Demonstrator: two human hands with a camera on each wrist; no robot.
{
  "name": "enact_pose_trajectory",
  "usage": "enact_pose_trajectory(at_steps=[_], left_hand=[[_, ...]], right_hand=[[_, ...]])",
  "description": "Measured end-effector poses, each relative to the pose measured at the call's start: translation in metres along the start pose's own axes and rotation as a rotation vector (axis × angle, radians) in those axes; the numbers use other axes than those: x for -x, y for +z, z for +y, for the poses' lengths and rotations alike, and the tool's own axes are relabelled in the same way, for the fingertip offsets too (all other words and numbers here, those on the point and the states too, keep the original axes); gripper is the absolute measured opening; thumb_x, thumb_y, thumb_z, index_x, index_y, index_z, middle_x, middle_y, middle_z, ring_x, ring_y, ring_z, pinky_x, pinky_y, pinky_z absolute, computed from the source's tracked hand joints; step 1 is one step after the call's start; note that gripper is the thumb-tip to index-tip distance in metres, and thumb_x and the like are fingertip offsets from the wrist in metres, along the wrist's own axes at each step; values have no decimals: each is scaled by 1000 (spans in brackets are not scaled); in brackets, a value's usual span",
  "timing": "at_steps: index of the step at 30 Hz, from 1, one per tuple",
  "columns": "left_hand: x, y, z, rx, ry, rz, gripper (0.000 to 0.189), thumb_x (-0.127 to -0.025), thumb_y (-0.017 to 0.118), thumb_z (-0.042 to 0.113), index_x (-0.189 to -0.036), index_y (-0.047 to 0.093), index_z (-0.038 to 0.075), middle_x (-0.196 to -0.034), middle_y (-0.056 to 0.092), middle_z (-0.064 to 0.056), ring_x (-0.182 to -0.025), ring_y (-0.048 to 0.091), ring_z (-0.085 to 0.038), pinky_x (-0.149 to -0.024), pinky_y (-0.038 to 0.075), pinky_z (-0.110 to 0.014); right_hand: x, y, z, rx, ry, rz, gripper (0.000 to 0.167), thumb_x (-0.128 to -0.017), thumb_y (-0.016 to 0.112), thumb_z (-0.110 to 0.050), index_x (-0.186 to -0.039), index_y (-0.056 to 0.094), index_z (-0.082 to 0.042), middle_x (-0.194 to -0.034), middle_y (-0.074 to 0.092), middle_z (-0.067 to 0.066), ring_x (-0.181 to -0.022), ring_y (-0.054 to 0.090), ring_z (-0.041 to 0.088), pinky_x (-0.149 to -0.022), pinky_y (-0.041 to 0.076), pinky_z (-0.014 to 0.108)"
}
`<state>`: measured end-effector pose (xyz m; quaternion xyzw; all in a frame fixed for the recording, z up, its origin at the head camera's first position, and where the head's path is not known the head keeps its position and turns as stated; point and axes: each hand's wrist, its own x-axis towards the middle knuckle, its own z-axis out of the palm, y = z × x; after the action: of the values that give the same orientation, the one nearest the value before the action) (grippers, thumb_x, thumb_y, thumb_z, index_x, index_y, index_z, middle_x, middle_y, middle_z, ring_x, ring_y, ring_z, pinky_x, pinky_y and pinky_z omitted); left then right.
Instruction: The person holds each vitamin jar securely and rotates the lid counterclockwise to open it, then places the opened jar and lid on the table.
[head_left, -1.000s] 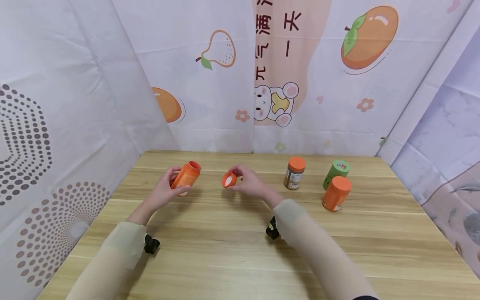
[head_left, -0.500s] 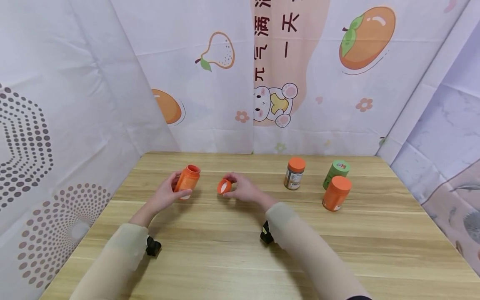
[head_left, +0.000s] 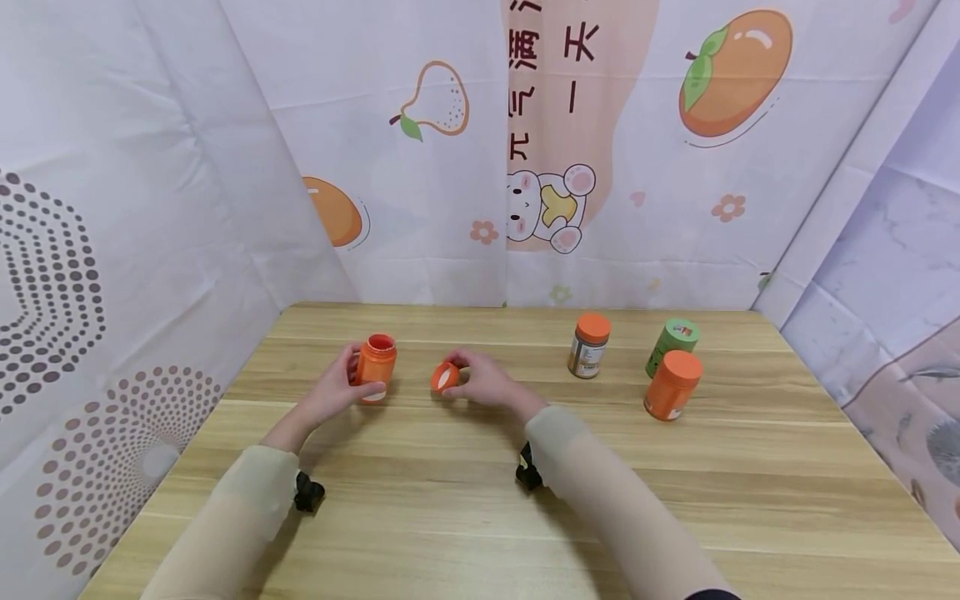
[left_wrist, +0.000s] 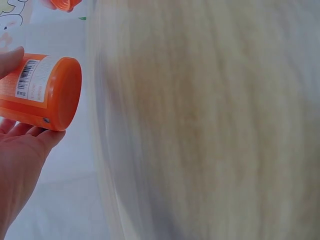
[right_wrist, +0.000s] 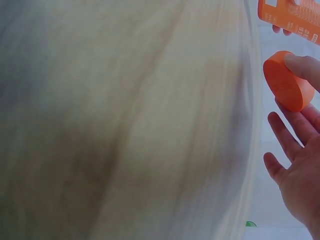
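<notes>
My left hand (head_left: 335, 390) grips an orange jar (head_left: 376, 369) around its side, thumb in front. The jar is uncapped, its mouth facing up and nearly upright. In the left wrist view the jar's base and a white barcode label (left_wrist: 37, 80) show between thumb and fingers. To the right, my right hand (head_left: 486, 380) pinches an orange lid (head_left: 446, 377) by its rim between thumb and fingers. The lid is tilted on edge, its white inside partly showing. Its orange outer face shows in the right wrist view. Jar and lid are apart.
On the right of the wooden table (head_left: 465, 517) stand a dark jar with an orange lid (head_left: 589, 345), a green jar (head_left: 672, 346) and a capped orange jar (head_left: 672, 385). A patterned white curtain (head_left: 420, 192) hangs behind the table.
The orange jar has turned from tilted to nearly upright and come slightly nearer to me. My right hand has moved left and slightly toward me, with the lid turning more edge-on.
</notes>
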<state>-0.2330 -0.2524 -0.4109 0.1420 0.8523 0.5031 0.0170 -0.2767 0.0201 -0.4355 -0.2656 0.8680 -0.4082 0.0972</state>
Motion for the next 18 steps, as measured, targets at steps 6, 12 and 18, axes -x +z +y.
enact_pose_trajectory(at_steps=[6,12,18], left_hand=[[-4,2,-15,15,-18,-1,66,-84,75,4,-134,33,-4,-129,51,-29,-116,51,-41,-101,37,-55],[-6,3,-20,-31,-21,-15,63,-83,76,5,-132,38,-5,-126,52,-26,-115,52,-40,-99,39,-54],[-6,3,-22,-27,-29,-26,65,-82,77,5,-133,38,-5,-127,51,-25,-115,52,-40,-100,39,-54]], right_hand=[[-2,2,2,10,27,-20,53,-83,79,-18,-128,55,-7,-126,59,5,-120,51,22,-102,38,37],[-2,6,4,-22,32,-33,55,-82,80,-15,-129,55,-5,-126,59,6,-120,52,22,-102,39,35],[-3,8,5,-55,29,-26,56,-81,81,-11,-129,54,-4,-127,59,7,-120,53,22,-102,39,34]])
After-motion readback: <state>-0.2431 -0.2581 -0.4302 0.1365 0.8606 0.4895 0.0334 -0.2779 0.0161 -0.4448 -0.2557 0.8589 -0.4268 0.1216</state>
